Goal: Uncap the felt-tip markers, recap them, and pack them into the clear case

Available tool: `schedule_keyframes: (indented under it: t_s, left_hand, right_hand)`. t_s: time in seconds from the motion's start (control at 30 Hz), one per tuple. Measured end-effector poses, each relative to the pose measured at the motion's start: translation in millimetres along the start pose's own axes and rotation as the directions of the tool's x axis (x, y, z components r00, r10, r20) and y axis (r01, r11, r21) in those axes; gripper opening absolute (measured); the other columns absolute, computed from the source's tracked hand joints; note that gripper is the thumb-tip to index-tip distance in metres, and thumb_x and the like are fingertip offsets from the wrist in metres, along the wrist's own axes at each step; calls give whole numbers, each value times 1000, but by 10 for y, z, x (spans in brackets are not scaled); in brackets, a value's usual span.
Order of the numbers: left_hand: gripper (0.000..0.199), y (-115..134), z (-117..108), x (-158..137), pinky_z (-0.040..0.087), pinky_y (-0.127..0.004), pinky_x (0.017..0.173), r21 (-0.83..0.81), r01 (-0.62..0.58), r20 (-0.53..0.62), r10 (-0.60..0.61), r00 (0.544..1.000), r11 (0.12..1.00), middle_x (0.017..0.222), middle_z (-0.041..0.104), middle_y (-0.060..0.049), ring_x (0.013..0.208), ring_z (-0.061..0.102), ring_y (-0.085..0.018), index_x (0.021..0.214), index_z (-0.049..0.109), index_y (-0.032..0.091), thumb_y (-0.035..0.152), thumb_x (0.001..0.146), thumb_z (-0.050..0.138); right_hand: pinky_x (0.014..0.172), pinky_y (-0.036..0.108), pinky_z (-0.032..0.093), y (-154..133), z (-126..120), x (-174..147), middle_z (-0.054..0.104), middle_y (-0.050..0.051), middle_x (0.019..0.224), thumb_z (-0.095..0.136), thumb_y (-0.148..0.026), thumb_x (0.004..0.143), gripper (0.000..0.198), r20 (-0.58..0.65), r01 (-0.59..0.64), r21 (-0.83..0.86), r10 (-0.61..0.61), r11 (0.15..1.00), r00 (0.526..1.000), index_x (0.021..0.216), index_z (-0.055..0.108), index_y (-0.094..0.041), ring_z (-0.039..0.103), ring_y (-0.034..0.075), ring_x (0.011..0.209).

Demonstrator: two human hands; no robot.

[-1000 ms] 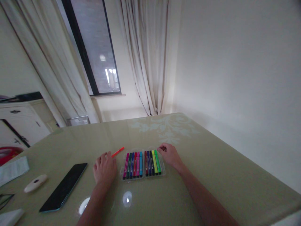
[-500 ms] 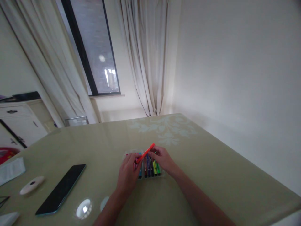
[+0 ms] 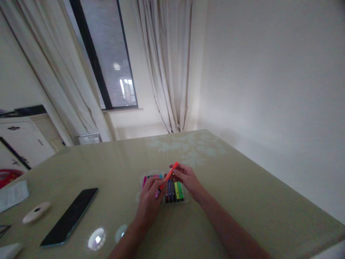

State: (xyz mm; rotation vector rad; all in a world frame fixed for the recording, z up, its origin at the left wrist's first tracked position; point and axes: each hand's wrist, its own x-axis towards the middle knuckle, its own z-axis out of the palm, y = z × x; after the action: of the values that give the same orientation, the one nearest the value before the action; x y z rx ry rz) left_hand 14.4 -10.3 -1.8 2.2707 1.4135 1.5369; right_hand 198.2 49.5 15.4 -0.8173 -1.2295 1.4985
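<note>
An orange-red marker (image 3: 169, 175) slants up over an open clear plastic case (image 3: 185, 199) of colored markers. My right hand (image 3: 190, 182) pinches it near its upper end. Fingers of my left hand (image 3: 148, 201) close around its lower end and cover the left half of the case in part. Inside the case, dark markers (image 3: 170, 192) stand beside a yellow marker (image 3: 177, 190) and a green marker (image 3: 180, 190). A magenta marker (image 3: 145, 180) shows at the left edge, beyond my left fingers.
On the left of the table (image 3: 115, 169) lie a black phone (image 3: 70, 217), a pale oval object (image 3: 36, 212) and a white paper (image 3: 13, 196). Two round shiny discs (image 3: 96, 239) are near my left forearm. A wall (image 3: 269, 90) borders the table on the right.
My left hand has shifted slightly right and down, uncovering more of the left half of the case. The orange-red marker now stands a little steeper, still between both hands.
</note>
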Motion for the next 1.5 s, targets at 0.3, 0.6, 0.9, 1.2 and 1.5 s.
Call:
schedule_keyframes:
  t_s: [0.3, 0.6, 0.9, 1.2, 1.5]
  left_hand:
    - [28, -1, 44, -62, 56, -37, 97, 62, -99, 120, 92, 989, 993, 119, 68, -8, 113, 65, -23, 125, 65, 25, 27, 98, 58]
    - [59, 286, 143, -146, 48, -47, 109, 86, -302, 578, 200, 791, 949, 147, 58, -6, 131, 55, -26, 150, 44, 29, 20, 94, 62]
    - [46, 350, 153, -136, 47, -44, 109, 94, -278, 635, 158, 757, 956, 144, 62, -4, 127, 58, -24, 142, 54, 27, 18, 98, 58]
    - [46, 343, 177, -173, 44, -43, 111, 87, -242, 605, 142, 784, 966, 141, 64, -2, 129, 56, -22, 143, 54, 31, 22, 98, 57]
    - [33, 49, -82, 25, 50, -43, 97, 478, 67, 281, -225, 933, 876, 114, 68, -12, 107, 63, -26, 113, 65, 19, 32, 105, 36]
  right_hand:
    - [72, 31, 51, 12, -81, 53, 77, 6, 86, 78, -53, 76, 52, -60, -14, -70, 10, 997, 998, 111, 73, -16, 71, 20, 78]
    - [60, 22, 47, -96, -628, 90, 71, 0, 68, 65, -33, 81, 19, -75, -175, -512, 159, 841, 984, 76, 72, -16, 65, 13, 63]
    - [55, 21, 46, 7, -507, 53, 74, 4, 73, 70, -13, 78, 26, -165, -190, -762, 98, 620, 981, 104, 73, -12, 66, 14, 60]
    - [55, 20, 46, 60, -509, 44, 74, 3, 77, 70, -13, 80, 29, -194, -211, -784, 93, 583, 977, 109, 68, -13, 65, 11, 59]
    - [48, 18, 48, 56, -528, 79, 72, 2, 69, 62, -19, 91, 11, -223, -308, -650, 212, 695, 951, 100, 65, -14, 68, 13, 56]
